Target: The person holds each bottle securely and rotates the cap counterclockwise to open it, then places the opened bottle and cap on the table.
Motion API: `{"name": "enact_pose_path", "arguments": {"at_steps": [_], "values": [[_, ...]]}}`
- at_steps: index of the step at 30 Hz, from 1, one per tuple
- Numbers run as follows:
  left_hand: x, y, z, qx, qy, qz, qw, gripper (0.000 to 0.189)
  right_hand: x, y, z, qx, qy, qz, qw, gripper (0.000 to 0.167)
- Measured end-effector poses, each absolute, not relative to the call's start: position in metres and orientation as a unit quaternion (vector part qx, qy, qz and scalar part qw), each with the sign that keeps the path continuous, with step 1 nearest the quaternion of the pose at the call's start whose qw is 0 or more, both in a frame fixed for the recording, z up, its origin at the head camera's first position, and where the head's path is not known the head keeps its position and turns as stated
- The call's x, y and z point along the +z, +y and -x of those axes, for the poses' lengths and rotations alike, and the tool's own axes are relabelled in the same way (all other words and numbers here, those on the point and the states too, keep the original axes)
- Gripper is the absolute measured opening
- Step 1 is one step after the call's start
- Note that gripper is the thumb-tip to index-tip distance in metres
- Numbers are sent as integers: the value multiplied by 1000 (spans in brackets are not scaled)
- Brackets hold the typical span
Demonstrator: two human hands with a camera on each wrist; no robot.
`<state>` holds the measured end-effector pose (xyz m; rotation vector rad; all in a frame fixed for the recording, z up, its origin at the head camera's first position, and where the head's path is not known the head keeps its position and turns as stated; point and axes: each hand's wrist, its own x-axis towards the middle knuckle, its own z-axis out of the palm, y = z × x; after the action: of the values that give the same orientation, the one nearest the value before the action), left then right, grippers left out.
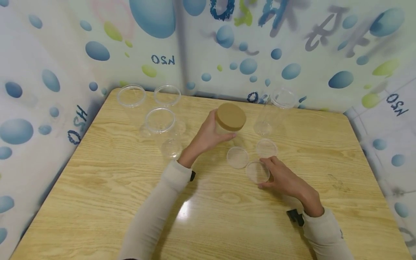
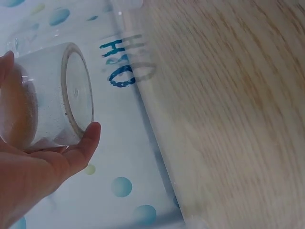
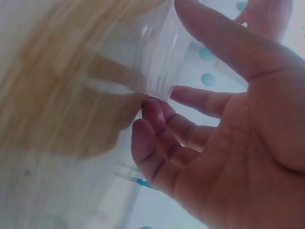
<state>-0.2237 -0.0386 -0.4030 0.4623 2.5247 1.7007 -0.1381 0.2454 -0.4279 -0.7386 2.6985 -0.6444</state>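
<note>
My left hand (image 1: 212, 131) grips a clear jar (image 2: 52, 95) with a flat brown lid (image 1: 231, 116), above the middle of the table. In the left wrist view the jar lies tilted, its round base facing right, with the thumb and fingers around it. Lower right, my right hand (image 1: 284, 177) holds a clear round plastic lid (image 1: 258, 172) by its edge, between thumb and fingers, low over the table. The right wrist view shows its ridged rim (image 3: 164, 52) in the grasp. Two similar clear lids, a left one (image 1: 237, 157) and a far one (image 1: 266, 148), lie close by.
Three tall clear plastic cups stand at the left, the nearest cup (image 1: 160, 121) just beyond my left forearm. Another tall clear cup (image 1: 282, 99) stands at the back right. The wooden table (image 1: 107, 195) is bounded by patterned walls (image 1: 201, 43) at the back and sides.
</note>
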Motion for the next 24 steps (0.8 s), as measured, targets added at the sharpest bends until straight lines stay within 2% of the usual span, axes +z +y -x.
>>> {"name": "enact_pose_path", "arguments": {"at_steps": [12,17,24], "values": [[-402,-40,215,550,821,-147,44,99,-406,245,134,-226,931,227,173,80],[-404,-40,213,545,823,-156,41,98,-389,242,137,-243,933,221,147,73],[-408,-40,210,529,831,-168,32,97,-377,226,145,-279,931,229,62,72]]}}
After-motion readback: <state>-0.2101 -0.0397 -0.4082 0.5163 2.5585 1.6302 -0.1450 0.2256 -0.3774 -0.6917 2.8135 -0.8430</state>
